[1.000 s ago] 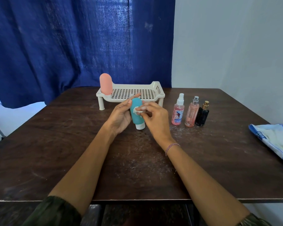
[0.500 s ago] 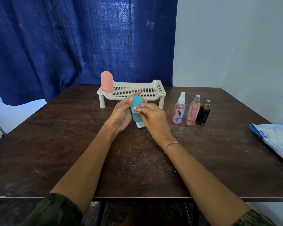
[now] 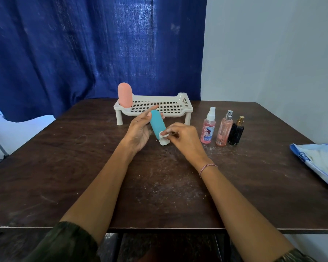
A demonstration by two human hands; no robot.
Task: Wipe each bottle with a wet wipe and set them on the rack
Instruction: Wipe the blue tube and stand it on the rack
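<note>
A blue curtain (image 3: 74, 53) is seen behind a dark wooden table (image 3: 64, 167). At the far left corner of the white rack (image 3: 186, 100) a pink bottle (image 3: 124, 95) is stood upright, with its cap down. In front of the rack, the teal bottle (image 3: 157, 122) is held in the left hand (image 3: 138, 131) – the thumb and fingers are wrapped round its top half, and one finger is stuck out straight. The bottle is tipped a little to the left, with its white cap at the bottom, low over the table; whether the cap touches the table cannot be told. A small white wet wipe (image 3: 162, 134) is pinched by the right hand (image 3: 186, 138) and pressed on the teal bottle just above the cap. A thread bracelet (image 3: 207, 167) is worn on that wrist. To the right, three bottles are lined up close together on the table – a spray bottle (image 3: 208, 130) with a white top, a tall pink bottle (image 3: 223, 130) and a black bottle (image 3: 236, 133). A blue and white packet (image 3: 318, 161) is laid at the right edge.
</note>
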